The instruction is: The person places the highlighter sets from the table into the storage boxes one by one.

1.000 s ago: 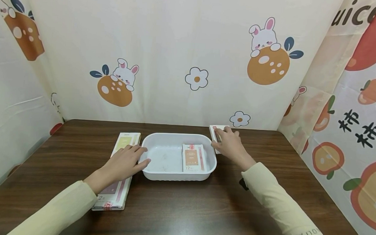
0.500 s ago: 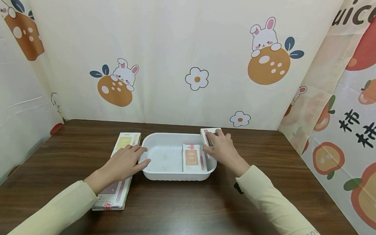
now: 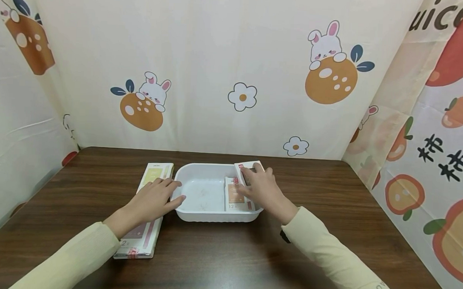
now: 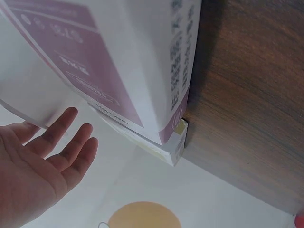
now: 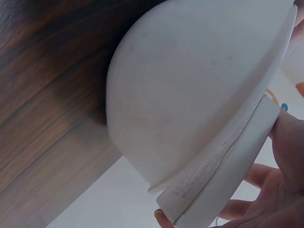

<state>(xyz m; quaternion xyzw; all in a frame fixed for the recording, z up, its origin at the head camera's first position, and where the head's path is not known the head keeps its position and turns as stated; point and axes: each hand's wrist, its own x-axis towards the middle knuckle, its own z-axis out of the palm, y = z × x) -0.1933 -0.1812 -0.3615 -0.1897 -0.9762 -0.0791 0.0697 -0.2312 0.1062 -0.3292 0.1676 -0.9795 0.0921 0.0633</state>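
Note:
A white plastic tub stands on the table, with an orange-labelled white box inside its right part. My right hand grips another slim white box, which it holds tilted over the tub's right end, partly covering the box inside. The right wrist view shows this gripped white box at the tub's rim, fingers and thumb round its edges. My left hand lies at the tub's left rim with its fingers loosely spread, holding nothing.
Left of the tub lie white boxes, one with a yellow-green label and, nearer, one with a purple label, partly hidden under my left forearm. The brown wooden table ends at a printed curtain behind.
My right hand has carried the slim white box leftward from beside the tub, past its right rim, to above its right end. The left hand and the tub have stayed in place.

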